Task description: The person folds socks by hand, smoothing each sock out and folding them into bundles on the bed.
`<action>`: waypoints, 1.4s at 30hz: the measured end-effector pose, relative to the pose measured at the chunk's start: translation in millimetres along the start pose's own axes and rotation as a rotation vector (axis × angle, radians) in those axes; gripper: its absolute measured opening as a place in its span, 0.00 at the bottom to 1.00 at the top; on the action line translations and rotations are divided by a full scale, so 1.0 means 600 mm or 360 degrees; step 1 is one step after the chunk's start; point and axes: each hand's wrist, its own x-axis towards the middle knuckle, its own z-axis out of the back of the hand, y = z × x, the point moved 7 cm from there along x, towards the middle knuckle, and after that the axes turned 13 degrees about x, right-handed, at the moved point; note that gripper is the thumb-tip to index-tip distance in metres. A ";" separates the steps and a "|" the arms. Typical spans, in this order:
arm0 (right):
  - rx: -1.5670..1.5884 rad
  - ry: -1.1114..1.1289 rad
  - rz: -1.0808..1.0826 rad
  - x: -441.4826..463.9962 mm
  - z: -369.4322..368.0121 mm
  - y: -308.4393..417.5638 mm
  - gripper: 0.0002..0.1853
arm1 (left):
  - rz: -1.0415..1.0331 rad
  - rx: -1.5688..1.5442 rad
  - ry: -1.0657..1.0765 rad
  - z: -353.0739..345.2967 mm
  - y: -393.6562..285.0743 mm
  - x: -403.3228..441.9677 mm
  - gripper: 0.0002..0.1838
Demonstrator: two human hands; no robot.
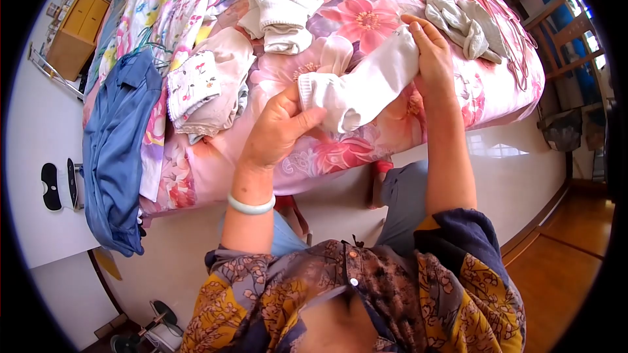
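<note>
A white sock (376,85) is stretched out between my two hands above the flowered bed (314,157). My left hand (281,124) pinches its ribbed cuff end, with a pale bangle on the wrist. At the toe end, my right hand (432,55) grips the fabric between thumb and fingers. Folded white socks (281,13) lie on the bed just beyond, and a pile of folded light garments (212,85) sits to the left. Grey-white socks (464,26) lie to the right of my right hand.
A blue garment (121,150) hangs over the bed's left edge, beside a flowered cloth (157,13). Pinkish cords (504,19) lie at the bed's right side. A wooden chair (556,36) stands at the far right, and a wooden cabinet (78,26) at the upper left.
</note>
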 end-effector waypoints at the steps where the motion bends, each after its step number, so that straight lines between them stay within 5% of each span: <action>1: 0.0242 0.0058 -0.0069 0.004 0.002 -0.001 0.12 | -0.0041 0.0051 0.0036 0.004 0.001 -0.001 0.22; 15: 0.0274 -0.0076 0.0077 0.030 0.032 -0.016 0.19 | 0.0045 0.0457 -0.0040 -0.006 0.003 -0.004 0.22; 22: -0.1005 -0.0010 0.0666 -0.016 -0.023 0.040 0.16 | 0.0041 0.0442 -0.0240 0.019 0.018 0.000 0.23; 26: -0.0854 0.0645 -0.0398 -0.078 -0.059 -0.002 0.08 | -0.0246 0.0193 -0.0281 0.010 -0.001 0.008 0.28; 28: -0.0899 0.0920 -0.0581 -0.121 -0.091 -0.004 0.08 | -0.0238 0.0156 -0.0280 0.004 -0.003 0.009 0.31; 37: -0.0573 0.0956 -0.0496 -0.141 -0.098 -0.037 0.14 | -0.0269 0.0182 -0.0306 -0.013 0.006 0.027 0.33; 42: -0.1026 0.1000 0.0040 -0.142 -0.112 -0.028 0.11 | -0.0217 0.0033 -0.0336 -0.013 0.002 0.029 0.29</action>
